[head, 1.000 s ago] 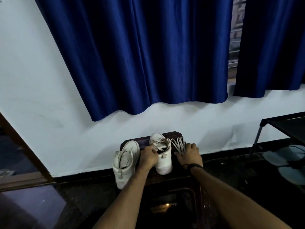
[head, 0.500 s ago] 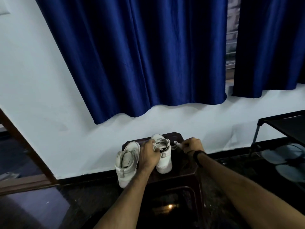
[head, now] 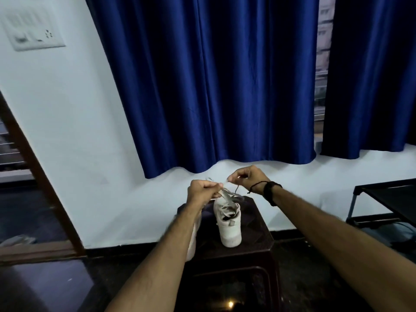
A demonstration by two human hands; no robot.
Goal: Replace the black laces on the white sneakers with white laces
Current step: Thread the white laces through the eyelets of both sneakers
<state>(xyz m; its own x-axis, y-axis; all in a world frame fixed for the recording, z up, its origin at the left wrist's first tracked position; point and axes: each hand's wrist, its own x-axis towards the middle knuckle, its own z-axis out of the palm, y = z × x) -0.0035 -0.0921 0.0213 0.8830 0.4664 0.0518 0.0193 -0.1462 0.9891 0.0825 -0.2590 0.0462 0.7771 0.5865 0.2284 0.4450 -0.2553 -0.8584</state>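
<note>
1. Head view, far left first: the second white sneaker (head: 193,239) lies at the left edge of the dark brown plastic stool (head: 258,235); most of it is hidden behind the left forearm; I cannot tell whether any lace is in it.
2. Next, the left hand (head: 200,191) is raised above the stool; its fingers are curled and hold the flat white lace (head: 225,194) near the point where several pale strands come together; how many strands it holds I cannot tell.
3. In the middle, the white low-top sneaker (head: 228,221) stands on the stool with its heel toward the person and its toe toward the wall; its long axis therefore runs away from the person; the lace rises from its open top toward both hands, so the shoe is below the grips and between them.
4. To the right, the right hand (head: 247,177) is a little higher than the left one; its thumb and forefinger pinch the lace tip; the two hands are near each other, almost touching.
5. My judgement: the coming move depends on this tip; the eyelets lie below and slightly to the left of the right hand's pinch, so that hand must bring it down; the left hand is nearer to the shoe top and can steady it.
6. A thin dark strand (head: 236,189) hangs just under the right hand; it may be a black lace, but it is too small to tell.
</note>
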